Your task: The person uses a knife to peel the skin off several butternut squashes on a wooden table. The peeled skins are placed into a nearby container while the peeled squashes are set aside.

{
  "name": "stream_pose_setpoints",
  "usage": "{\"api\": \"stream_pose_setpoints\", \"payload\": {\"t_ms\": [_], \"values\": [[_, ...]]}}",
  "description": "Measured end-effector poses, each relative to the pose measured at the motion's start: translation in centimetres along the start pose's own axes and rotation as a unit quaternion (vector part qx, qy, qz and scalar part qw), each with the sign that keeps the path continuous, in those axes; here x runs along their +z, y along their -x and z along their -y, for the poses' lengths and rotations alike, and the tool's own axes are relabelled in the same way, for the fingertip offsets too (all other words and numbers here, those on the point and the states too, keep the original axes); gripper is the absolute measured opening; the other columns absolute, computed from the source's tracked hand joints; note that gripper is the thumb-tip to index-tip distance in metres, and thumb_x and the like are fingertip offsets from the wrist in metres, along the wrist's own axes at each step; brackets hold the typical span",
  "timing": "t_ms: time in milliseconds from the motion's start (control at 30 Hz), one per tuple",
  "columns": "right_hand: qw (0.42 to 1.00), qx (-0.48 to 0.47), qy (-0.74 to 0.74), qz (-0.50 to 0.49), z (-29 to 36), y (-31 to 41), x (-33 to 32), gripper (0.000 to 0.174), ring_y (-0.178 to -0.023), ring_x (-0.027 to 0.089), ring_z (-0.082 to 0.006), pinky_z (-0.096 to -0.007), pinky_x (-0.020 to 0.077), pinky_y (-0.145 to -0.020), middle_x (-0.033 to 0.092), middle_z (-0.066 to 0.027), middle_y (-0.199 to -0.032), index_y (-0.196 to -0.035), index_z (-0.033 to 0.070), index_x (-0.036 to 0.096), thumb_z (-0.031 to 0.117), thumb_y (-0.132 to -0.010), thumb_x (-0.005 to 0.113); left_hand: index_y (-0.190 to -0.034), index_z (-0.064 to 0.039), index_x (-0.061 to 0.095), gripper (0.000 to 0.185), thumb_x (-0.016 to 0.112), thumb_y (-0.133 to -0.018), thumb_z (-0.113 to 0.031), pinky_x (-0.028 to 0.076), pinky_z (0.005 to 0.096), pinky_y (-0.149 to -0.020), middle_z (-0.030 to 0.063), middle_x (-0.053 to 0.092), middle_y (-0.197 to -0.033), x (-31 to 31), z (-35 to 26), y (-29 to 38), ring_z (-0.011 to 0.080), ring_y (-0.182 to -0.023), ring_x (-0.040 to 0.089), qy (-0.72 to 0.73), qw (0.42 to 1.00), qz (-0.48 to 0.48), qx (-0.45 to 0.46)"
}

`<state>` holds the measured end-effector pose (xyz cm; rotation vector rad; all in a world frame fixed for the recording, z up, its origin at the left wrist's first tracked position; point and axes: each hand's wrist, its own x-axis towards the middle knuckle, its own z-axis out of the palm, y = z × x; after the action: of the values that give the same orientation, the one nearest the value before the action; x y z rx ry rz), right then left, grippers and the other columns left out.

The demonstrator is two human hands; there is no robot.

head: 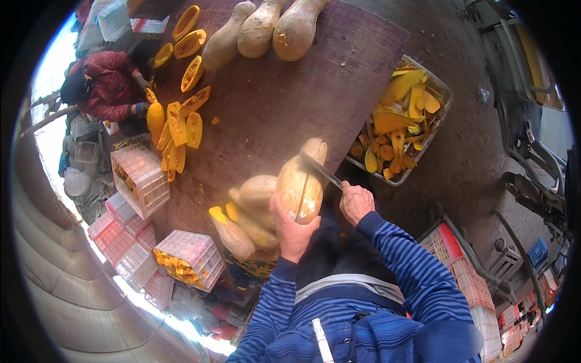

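My left hand (292, 227) grips the near, rounded end of a pale tan squash (290, 181) at the table's near edge. A long split runs down the squash. My right hand (357, 203) is closed on the handle of a knife (323, 170), whose blade lies against the squash's upper part, near its narrow end. How deep the blade sits cannot be told. To the left of my left hand lie several more squashes (261, 193), some with orange cut ends (219, 215). At the table's far side rest three whole squashes (295, 34).
Cut orange squash pieces (177, 127) lie on the left of the brown table (263, 109). A co-worker in a red top (106, 84) handles pieces there. A tray (447, 97) of peel and scraps (395, 122) stands right. Plastic crates (145, 181) stand along the left.
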<state>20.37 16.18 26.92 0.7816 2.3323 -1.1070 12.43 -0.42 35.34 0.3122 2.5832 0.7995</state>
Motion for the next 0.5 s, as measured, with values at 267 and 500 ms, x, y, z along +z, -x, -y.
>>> {"api": "stream_pose_setpoints", "payload": {"t_ms": [267, 500], "values": [[0.999, -0.039, 0.019, 0.016, 1.4, 0.6, -1.4, 0.017, -0.074, 0.072, -0.0402, -0.0489, 0.0568, -0.07, 0.071, -0.0238, -0.075, -0.099, -0.003, 0.064, 0.009, -0.089, 0.057, -0.153, 0.002, 0.023, 0.114, 0.089, -0.062, -0.015, 0.031, 0.0495, -0.118, 0.0285, 0.033, -0.149, -0.5, 1.0, 1.4, 0.0458, -0.14, 0.035, -0.033, 0.998, 0.035, -0.044], [0.999, -0.03, 0.02, 0.034, 1.3, 1.0, -1.1, 0.016, -0.074, 0.072, -0.0402, -0.0484, 0.057, -0.071, 0.07, -0.0244, -0.075, -0.097, -0.003, 0.064, 0.009, -0.089, 0.057, -0.157, 0.004, 0.017, 0.121, 0.09, -0.062, -0.016, 0.028, 0.0493, -0.121, 0.0305, 0.028, -0.154, -0.7, 1.5, 2.1, 0.0462, -0.144, 0.031, -0.063, 0.993, 0.042, -0.087]]}}
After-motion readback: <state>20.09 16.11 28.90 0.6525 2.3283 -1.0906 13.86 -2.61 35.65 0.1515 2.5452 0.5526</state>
